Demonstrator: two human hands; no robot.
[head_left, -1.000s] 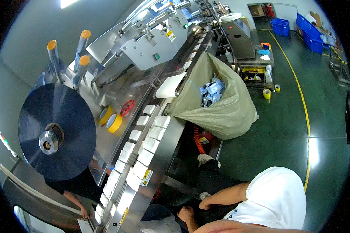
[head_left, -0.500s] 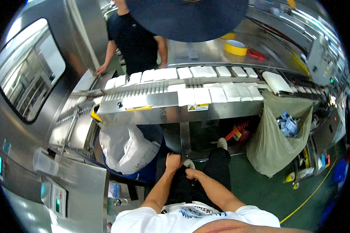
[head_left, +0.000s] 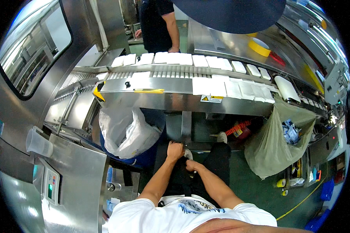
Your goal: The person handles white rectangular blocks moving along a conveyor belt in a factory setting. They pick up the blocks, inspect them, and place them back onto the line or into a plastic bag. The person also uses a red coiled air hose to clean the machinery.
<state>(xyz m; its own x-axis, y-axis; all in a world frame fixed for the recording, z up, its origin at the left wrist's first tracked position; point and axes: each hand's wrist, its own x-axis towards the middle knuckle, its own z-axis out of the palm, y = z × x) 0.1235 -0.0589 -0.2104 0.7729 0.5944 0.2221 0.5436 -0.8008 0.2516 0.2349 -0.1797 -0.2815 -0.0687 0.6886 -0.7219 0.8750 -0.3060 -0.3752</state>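
My left hand [head_left: 175, 150] is closed in a fist over my dark trousers, in front of my thigh. Just beside and nearer to me, my right hand [head_left: 192, 166] is also closed, fingers curled downward. Whatever either hand grips, if anything, is hidden against the dark cloth. Beyond them stands a steel roller conveyor [head_left: 175, 75]. Flat white packets [head_left: 206, 86] lie partly overlapping on its near ledge, and another row of white packets [head_left: 200, 61] runs along its far side. A single white packet [head_left: 140, 80] rests on the rollers toward the left.
A white bag [head_left: 124, 136] lines a blue bin [head_left: 142, 158] under the conveyor. At right hangs a greenish sack [head_left: 264, 151] with blue scraps. A steel table [head_left: 81, 174] carries a scale [head_left: 50, 184] and a plastic jug [head_left: 39, 143]. Across the conveyor stands a person [head_left: 155, 27].
My view has shifted. A single white packet has travelled left along the rollers. The person across has drawn an arm back from the conveyor's left end. My hands stay closed in nearly the same place.
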